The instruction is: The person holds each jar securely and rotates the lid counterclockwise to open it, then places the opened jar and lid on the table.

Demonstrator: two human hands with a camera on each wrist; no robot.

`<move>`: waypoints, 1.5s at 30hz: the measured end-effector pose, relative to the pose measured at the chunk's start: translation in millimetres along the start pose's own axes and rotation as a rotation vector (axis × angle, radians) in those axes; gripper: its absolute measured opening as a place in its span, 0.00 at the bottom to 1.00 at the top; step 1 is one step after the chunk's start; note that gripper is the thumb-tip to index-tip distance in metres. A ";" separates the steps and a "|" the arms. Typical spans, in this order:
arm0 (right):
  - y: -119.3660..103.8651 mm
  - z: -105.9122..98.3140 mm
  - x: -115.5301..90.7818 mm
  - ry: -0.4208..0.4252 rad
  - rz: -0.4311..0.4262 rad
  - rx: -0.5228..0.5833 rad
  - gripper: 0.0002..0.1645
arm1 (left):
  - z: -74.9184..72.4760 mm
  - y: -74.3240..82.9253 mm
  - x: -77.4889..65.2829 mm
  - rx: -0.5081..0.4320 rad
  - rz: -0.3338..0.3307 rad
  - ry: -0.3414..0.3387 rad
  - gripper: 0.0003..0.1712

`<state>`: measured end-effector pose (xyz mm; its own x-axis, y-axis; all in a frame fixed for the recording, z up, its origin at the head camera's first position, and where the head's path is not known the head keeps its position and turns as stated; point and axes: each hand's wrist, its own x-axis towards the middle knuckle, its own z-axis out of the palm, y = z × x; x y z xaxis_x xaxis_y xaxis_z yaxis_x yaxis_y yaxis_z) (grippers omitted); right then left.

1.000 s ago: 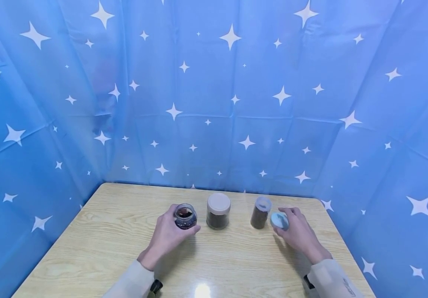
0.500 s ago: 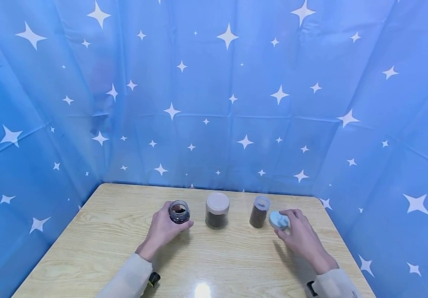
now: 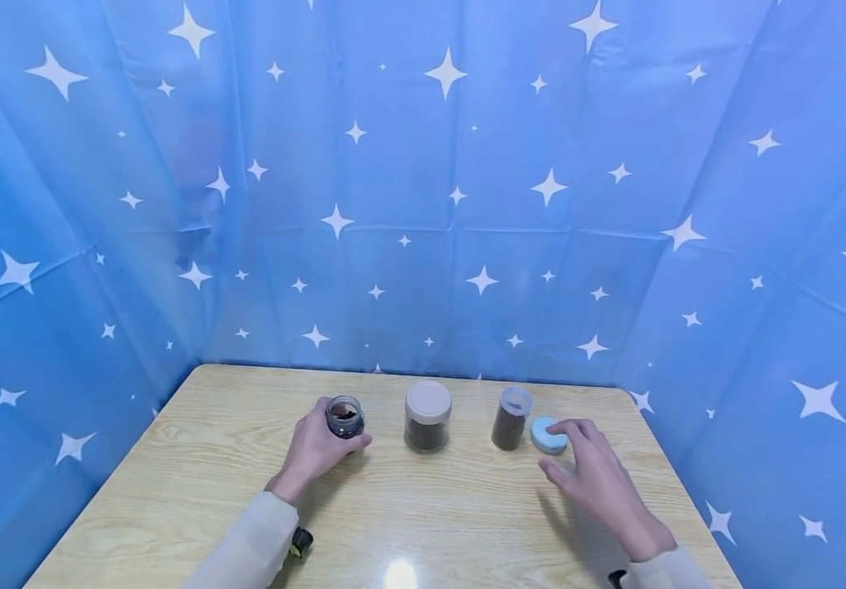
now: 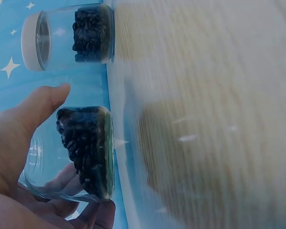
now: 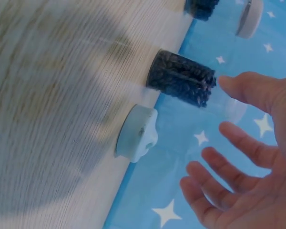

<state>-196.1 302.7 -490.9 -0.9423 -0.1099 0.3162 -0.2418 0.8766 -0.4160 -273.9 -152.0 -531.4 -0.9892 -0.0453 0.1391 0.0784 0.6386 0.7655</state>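
A lidless round glass jar [image 3: 345,418] with dark beans in it is in my left hand [image 3: 316,446], at the left of the table. My fingers curl round its side in the left wrist view, where the jar's base [image 4: 107,152] is close to the tabletop; the thumb stands out past the glass. A light blue lid [image 3: 548,436] lies on the table, its scalloped knob [image 5: 148,138] facing up. My right hand [image 3: 592,474] hovers just to the right of the lid, fingers spread and holding nothing. Left of the lid stands an uncapped clear cylinder [image 3: 509,425] of dark beans.
Between the hands stands a wider clear jar [image 3: 427,429] with a pale screw lid [image 3: 428,401], partly filled with dark beans. The wooden table [image 3: 408,507] ends at a blue curtain [image 3: 408,164] with white stars.
The left hand has carried the jar left and slightly back, lowering it toward the table. The right hand has let go of the blue lid, which now lies on the tabletop, and drawn back.
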 end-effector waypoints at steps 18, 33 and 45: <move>-18.2 4.9 -1.5 0.074 -0.176 -0.034 0.34 | -0.3 -5.1 10.4 0.002 -0.042 -0.008 0.51; -27.7 10.3 -4.7 0.096 -0.258 -0.024 0.32 | 0.9 -9.1 17.5 -0.010 -0.049 -0.005 0.57; -34.3 10.4 -6.9 0.075 -0.258 -0.031 0.33 | -0.1 -10.3 14.1 -0.038 -0.022 -0.010 0.75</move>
<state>-183.7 268.5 -487.7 -0.8305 -0.2973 0.4711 -0.4633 0.8381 -0.2880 -288.6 -159.3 -537.2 -0.9920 -0.0513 0.1156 0.0609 0.6077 0.7918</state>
